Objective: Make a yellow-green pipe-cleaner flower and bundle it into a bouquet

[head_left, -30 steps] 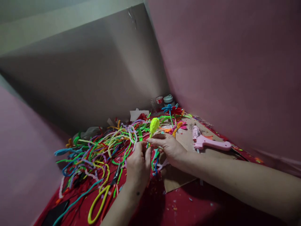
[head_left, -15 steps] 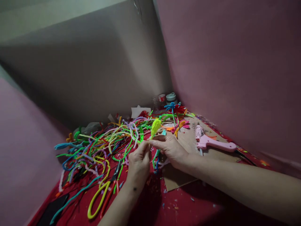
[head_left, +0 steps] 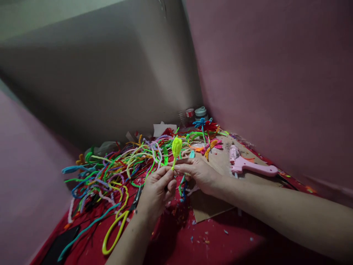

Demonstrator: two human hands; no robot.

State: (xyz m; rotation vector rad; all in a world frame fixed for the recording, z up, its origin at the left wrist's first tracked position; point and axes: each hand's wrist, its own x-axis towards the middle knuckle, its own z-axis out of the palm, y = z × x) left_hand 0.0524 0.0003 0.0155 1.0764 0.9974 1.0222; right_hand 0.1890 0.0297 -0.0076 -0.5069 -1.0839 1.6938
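Note:
A bright yellow pipe-cleaner flower (head_left: 177, 147), shaped like a closed bud on a thin stem, stands upright between my hands. My left hand (head_left: 161, 184) pinches the lower stem between thumb and forefinger. From the other side, my right hand (head_left: 200, 173) closes its fingertips on the same stem, touching the left fingertips. The stem's lower end is hidden by the fingers. Left of my left hand are scissors (head_left: 117, 232) with a yellow handle loop, partly covered by my forearm. Beyond the hands spreads a tangled pile of coloured pipe cleaners (head_left: 116, 173).
A pink glue gun (head_left: 253, 166) lies on a cardboard sheet (head_left: 212, 208) at the right. Blue and red pipe-cleaner flowers (head_left: 202, 123) are behind, near a lidded jar (head_left: 201, 112). A dark phone-like slab (head_left: 60, 244) rests at the front left on the red cloth (head_left: 220, 244).
The yellow flower has shifted slightly left and turned more upright. My left hand has moved a little left and rolled, now covering the scissors' red handle.

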